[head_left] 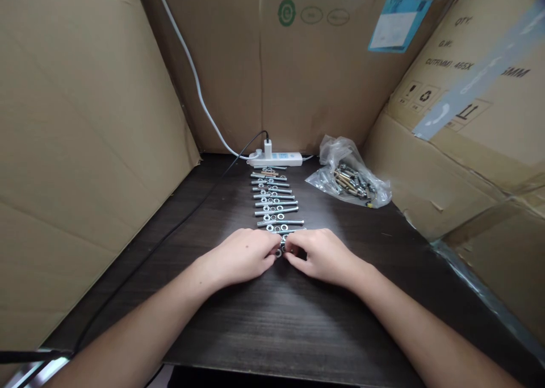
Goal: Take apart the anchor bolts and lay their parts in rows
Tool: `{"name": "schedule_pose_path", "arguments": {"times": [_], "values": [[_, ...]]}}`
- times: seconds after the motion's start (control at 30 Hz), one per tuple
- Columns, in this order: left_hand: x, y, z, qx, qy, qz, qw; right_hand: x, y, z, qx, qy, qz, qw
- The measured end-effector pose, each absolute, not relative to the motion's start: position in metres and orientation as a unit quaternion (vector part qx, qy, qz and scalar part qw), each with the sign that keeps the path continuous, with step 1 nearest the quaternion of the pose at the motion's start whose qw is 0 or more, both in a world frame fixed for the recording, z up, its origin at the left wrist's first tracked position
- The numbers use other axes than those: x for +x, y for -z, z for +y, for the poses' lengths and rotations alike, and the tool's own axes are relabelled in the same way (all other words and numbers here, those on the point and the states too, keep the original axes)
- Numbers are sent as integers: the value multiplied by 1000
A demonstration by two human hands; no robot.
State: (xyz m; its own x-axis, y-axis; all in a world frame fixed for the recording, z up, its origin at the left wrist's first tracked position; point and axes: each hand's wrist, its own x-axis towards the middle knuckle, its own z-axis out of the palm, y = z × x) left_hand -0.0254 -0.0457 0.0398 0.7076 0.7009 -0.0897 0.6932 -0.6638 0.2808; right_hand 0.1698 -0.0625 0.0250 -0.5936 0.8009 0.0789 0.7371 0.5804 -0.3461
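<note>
My left hand and my right hand meet over the dark table, both with fingers pinched together. Small metal rings show between the fingertips. A washer is at my left thumb and fingers, and another small washer is at my right fingertips. Just beyond, a silver bolt lies partly behind my hands. Farther back runs a column of bolts, lying crosswise. Between them sit small groups of nuts and flat washers. My fingers hide some of the nearest parts.
A clear plastic bag of metal fasteners lies at the back right. Behind the column stands a white power strip with a plugged-in charger. A black cable crosses the left side. Cardboard walls enclose the table.
</note>
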Motion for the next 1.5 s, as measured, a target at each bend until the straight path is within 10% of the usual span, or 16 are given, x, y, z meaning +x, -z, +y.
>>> {"name": "schedule_pose_path", "arguments": {"times": [0.33, 0.63, 1.5], "values": [[-20, -46, -46, 903, -67, 378, 194, 185, -32, -55, -440, -123, -874, 166], [-20, -41, -37, 882, -166, 360, 254, 280, -5, 3, -733, 40, -616, 285], [-27, -31, -31, 855, -265, 350, 275, 321, 16, 49, -815, 75, -495, 290]]}}
